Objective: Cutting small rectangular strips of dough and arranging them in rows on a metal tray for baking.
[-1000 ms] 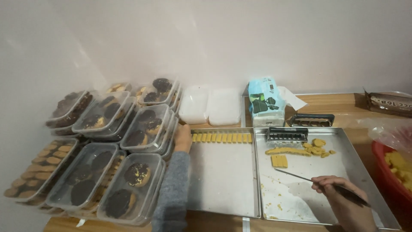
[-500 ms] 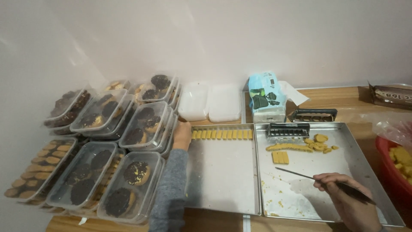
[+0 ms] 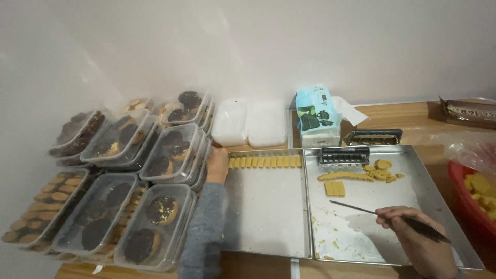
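Note:
My left hand point(image 3: 217, 166), in a grey sleeve, rests on the left rim of a steel tray point(image 3: 268, 217). A single row of small yellow dough pieces point(image 3: 264, 161) lines that tray's far edge. My right hand point(image 3: 413, 232) grips a thin metal spatula point(image 3: 361, 208) whose blade hovers low over a second steel tray point(image 3: 434, 201) to the right. That tray carries a small block of cut dough point(image 3: 335, 188), a strip and loose lumps of dough point(image 3: 361, 174), crumbs, and a dark ridged cutter point(image 3: 343, 155) at its far edge.
Clear lidded plastic boxes of dark-topped cookies point(image 3: 170, 155) are stacked at the left. White boxes point(image 3: 250, 123) and a tissue pack point(image 3: 318, 116) stand against the wall. A black mould point(image 3: 373, 137), a wrapped packet point(image 3: 470, 111) and a red bowl of yellow dough point(image 3: 478, 196) lie to the right.
The view has shifted slightly. My right hand with the spatula has stayed over the right tray, and my left hand has stayed at the left tray's rim.

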